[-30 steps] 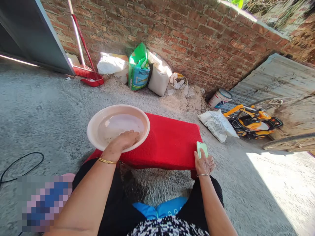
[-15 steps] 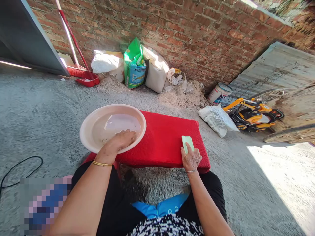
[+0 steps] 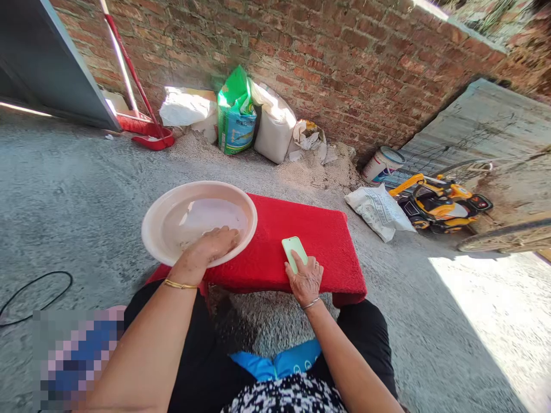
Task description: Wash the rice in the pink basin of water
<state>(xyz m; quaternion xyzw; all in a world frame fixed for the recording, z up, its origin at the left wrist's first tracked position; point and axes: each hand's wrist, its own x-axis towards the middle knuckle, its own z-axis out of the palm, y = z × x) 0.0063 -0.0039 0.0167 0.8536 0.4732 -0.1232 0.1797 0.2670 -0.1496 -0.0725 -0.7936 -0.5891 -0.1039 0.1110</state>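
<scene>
A pale pink plastic basin (image 3: 160, 217) rests on the left end of a low red cloth-covered bench (image 3: 322, 235). My left hand (image 3: 209, 247) grips the basin's near rim, fingers curled inside it. My right hand (image 3: 305, 279) holds a small light-green flat scraper (image 3: 293, 250) pressed on the red cloth near the bench's front edge, about the middle. A whitish film shows in the basin's bottom.
Sacks (image 3: 275, 129) and a green bag (image 3: 236, 117) lean on the brick wall behind a sand heap. A red broom and dustpan (image 3: 148, 129) stand at the back left. A toy excavator (image 3: 439, 201), a bucket (image 3: 381, 164) and a white sack (image 3: 379, 209) lie right. A black cable (image 3: 34, 292) curves at left.
My right hand has slid the green scraper leftward along the bench's front edge, from the right end to the middle. My left hand stays on the basin.
</scene>
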